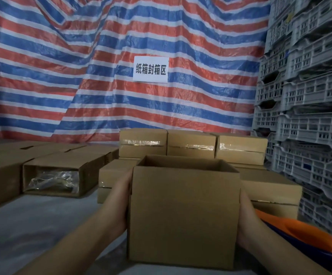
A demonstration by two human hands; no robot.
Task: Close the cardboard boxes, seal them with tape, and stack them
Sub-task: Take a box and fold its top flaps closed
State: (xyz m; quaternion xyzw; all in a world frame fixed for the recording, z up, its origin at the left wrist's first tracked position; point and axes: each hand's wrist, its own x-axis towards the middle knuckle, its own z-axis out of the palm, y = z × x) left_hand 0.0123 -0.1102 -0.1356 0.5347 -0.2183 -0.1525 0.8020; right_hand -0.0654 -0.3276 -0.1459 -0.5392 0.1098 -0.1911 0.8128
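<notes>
An open-topped brown cardboard box [183, 211] is held upright in front of me, between both hands. My left hand [119, 199] presses flat on its left wall, and my right hand [246, 221] presses on its right wall, mostly hidden behind the box's edge. Behind it stand taped, closed boxes: a row of three [191, 144] on top of a lower layer [270, 187]. No tape roll is visible.
At the left lie several unsealed boxes [58, 173], one on its side with clear plastic inside. Grey plastic crates [310, 116] are stacked high at the right. An orange and blue object [304, 241] lies at the lower right. A striped tarp with a white sign [151, 69] hangs behind.
</notes>
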